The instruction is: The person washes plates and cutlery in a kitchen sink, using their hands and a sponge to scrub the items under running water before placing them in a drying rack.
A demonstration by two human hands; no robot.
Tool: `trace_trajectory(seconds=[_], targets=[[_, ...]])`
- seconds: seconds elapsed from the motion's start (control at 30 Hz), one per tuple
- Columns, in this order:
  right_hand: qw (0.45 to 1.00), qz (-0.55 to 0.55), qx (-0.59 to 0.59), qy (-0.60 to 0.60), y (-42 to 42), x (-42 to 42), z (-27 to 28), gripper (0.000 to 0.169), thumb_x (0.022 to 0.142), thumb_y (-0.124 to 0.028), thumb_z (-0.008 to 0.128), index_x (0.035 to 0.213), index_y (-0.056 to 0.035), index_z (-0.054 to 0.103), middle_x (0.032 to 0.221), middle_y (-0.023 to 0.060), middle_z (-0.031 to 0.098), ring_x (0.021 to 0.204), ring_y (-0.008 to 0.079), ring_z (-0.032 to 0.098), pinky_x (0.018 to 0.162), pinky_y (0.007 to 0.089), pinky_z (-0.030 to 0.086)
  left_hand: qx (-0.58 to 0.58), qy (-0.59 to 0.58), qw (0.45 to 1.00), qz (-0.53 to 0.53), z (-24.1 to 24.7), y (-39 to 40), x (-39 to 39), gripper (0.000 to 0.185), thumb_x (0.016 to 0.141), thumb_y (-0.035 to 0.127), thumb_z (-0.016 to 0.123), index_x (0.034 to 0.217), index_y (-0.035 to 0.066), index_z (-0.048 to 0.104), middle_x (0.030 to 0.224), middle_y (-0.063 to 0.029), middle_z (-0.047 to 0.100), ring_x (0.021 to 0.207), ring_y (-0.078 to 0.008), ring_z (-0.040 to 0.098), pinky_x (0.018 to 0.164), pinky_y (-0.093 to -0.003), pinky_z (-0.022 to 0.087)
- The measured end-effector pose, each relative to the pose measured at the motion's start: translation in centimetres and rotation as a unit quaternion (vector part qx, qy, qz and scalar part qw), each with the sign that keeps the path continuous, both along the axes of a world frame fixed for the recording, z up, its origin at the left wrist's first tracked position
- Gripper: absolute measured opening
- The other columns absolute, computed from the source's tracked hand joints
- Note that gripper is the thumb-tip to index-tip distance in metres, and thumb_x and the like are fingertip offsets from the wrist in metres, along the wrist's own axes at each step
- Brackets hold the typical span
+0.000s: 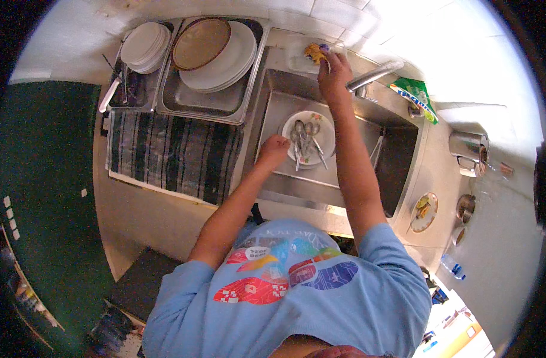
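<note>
My right hand reaches past the tap to a clear plastic tray behind the sink. Its fingertips are at the edge of a yellow and purple scrubbing sponge in that tray; whether they grip it is unclear. Curled beside the plate's left rim, my left hand shows nothing in its fingers. The white floral plate sits in the steel sink. Several metal spoons lie on it, handles towards me.
The tap juts beside my right forearm. To the left, steel trays hold stacked plates, small plates and a white-handled knife. A striped cloth lies before them. Rightward are a green packet, steel jug and food plate.
</note>
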State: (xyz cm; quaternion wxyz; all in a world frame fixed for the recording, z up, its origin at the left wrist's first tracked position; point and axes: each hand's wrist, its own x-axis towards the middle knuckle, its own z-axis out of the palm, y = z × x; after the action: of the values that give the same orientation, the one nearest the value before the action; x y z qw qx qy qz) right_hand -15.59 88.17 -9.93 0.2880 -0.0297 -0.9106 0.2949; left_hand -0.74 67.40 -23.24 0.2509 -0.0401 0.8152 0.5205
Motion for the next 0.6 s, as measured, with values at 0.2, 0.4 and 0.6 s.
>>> trace_trajectory(seconds=[0.2,0.4,0.6], targets=[[0.942,0.141,0.234,-0.195,3.0,-7.1,-2.4,0.021,0.087,-0.026,0.057,0.096,-0.0117,0.069,0.097,0.0164,0.067,0.089,0.0358,0.064,0.08,0.0474,0.052,-0.159,-0.074,0.973,-0.153,-4.9,4.5,-2.4,0.037,0.08,0.029,0.068,0.096,-0.003,0.062,0.097,-0.0231,0.066,0.093,-0.035,0.065,0.081,-0.0422,0.051],[0.977,0.087,0.067,-0.183,2.3,-4.6,1.4,0.025,0.079,-0.018,0.062,0.1,-0.0032,0.064,0.093,0.0211,0.064,0.09,0.0404,0.061,0.078,0.047,0.05,-0.181,-0.063,0.967,-0.168,-9.3,6.3,-0.8,0.042,0.077,0.031,0.072,0.099,-0.004,0.063,0.103,-0.0236,0.066,0.1,-0.0371,0.064,0.087,-0.043,0.051],[0.996,-0.011,-0.085,-0.034,1.3,4.4,0.7,0.027,0.079,-0.009,0.063,0.103,0.0004,0.059,0.095,0.0214,0.06,0.086,0.0371,0.061,0.079,0.042,0.05,-0.247,-0.003,0.963,-0.111,-7.8,8.0,0.2,0.041,0.079,0.035,0.071,0.101,0.001,0.066,0.106,-0.0222,0.066,0.099,-0.0356,0.065,0.085,-0.045,0.052]])
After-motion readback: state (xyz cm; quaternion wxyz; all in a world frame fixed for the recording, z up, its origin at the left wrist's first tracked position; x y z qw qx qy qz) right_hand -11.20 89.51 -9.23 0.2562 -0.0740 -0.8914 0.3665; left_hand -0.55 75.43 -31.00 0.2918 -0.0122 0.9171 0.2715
